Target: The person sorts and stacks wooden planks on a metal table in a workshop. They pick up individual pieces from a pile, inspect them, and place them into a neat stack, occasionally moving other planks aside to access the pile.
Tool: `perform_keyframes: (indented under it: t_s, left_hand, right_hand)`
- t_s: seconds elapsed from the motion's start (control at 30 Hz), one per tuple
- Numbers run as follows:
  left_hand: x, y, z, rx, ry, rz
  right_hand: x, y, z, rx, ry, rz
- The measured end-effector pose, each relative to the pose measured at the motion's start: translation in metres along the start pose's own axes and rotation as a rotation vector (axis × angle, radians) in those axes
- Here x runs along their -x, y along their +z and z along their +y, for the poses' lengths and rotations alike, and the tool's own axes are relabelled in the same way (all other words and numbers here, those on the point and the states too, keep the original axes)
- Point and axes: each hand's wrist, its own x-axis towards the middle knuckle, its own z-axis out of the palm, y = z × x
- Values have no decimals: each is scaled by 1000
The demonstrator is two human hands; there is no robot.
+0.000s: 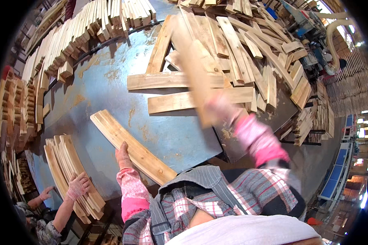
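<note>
My left hand [123, 157] grips the near-left edge of a pale wooden board [141, 149]. This board lies slantwise on the blue-grey metal table [110, 96], its near end close to my apron; another board seems to lie under it. My right hand [221, 109], smeared by motion, is closed on the near end of a second wooden board [192, 69]. That one is raised and blurred, pointing away from me above the loose boards. Beneath it, two boards lie crosswise, a farther one [159, 81] and a nearer one [163, 104].
A heap of loose boards [241, 53] covers the table's far right. Rows of stacked strips [69, 38] line the far left. At lower left, a co-worker's hand [78, 185] rests on a bundle of boards [65, 157]. Machinery with a hose [333, 45] stands at far right.
</note>
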Motion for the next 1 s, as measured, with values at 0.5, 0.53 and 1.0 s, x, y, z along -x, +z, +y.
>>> perform_keyframes:
  t_s: [0.5,0.53,1.0]
  left_hand:
    - [1,8,-11,-165,-52,113]
    - [1,8,-5,-174,-77,85]
    - [19,26,4,-350,-92,120]
  right_hand:
    - [-123,20,58,159,309,-538]
    - [-133,19,52,78,295,-595]
    - [-28,-8,77,438,172,-623]
